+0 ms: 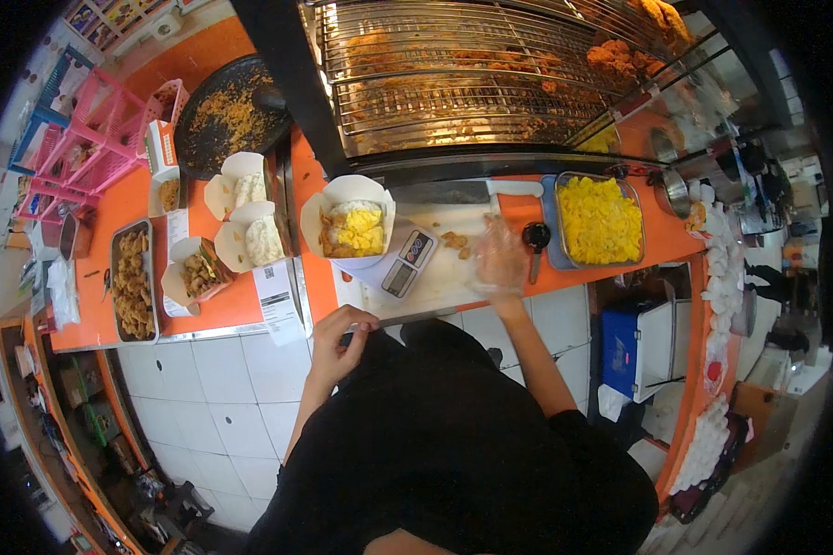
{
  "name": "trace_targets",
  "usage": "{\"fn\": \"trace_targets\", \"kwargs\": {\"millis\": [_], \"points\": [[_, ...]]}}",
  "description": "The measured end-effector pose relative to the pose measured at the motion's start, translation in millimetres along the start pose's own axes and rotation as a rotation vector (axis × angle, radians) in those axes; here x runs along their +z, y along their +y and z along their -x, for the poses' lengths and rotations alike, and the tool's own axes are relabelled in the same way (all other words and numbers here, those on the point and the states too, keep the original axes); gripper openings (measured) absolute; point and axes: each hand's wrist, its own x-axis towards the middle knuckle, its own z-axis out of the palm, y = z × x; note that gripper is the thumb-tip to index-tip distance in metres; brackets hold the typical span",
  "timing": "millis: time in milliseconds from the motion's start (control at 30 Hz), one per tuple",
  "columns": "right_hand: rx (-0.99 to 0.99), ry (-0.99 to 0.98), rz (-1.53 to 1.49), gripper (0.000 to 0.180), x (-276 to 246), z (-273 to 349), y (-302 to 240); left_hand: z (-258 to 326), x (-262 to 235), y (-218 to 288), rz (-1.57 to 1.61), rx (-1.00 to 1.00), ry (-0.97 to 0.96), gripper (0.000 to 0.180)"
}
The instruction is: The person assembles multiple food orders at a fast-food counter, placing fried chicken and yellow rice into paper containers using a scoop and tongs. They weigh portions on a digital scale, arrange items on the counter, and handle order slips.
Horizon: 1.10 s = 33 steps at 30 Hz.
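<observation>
Toward the far edge of the worktop [320, 283], your box [314, 220] beside the scale [407, 265] already has rice and toppings [361, 222], two boxes [230, 242] show only rice, and whether your curled left hand [339, 342] or gloved right hand [502, 265] holds anything, I cannot tell.

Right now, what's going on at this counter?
A person's right hand, in a clear glove, is at the board, beside brown bits. The left hand is curled near the edge of the counter. A box of rice and yellow food appears to sit on the scale.
</observation>
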Motion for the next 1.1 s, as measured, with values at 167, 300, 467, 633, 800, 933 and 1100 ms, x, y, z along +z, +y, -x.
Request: {"fn": "trace_targets", "kwargs": {"millis": [167, 300, 467, 633, 800, 933, 1100], "points": [[-0.424, -0.011, 0.15, 0.052, -0.6, -84.0, 54.2, -5.0, 28.3, 14.1, 0.014, -0.057, -0.106, 0.012], [-0.6, -0.18, 0.22, 0.051, 27.3, -128.3, 59.8, -15.1, 40.7, 18.3, 0.002, -0.034, -0.113, 0.011], [-0.633, -0.319, 0.271, 0.045, -6.7, -141.2, 45.5, -17.9, 49.2, 18.6, 0.002, -0.044, -0.054, 0.009], [-0.483, -0.53, 0.297, 0.044, -86.0, -114.9, 33.1, -22.4, 58.1, 14.7, 0.048, -0.044, -0.045, 0.009], [-0.23, -0.589, 0.251, 0.035, -113.0, -30.1, 34.2, -66.1, 88.8, 2.2, 0.037, 0.078, -0.004, 0.008], [-0.132, -0.472, 0.063, 0.029, -74.1, 27.0, 41.7, -108.8, 139.6, -1.9, 0.023, 0.242, -0.047, 0.015], [-0.201, -0.419, 0.094, 0.026, -15.4, 58.3, 52.7, -134.2, 204.4, 2.8, -0.033, 0.427, -0.272, 0.018]]}}
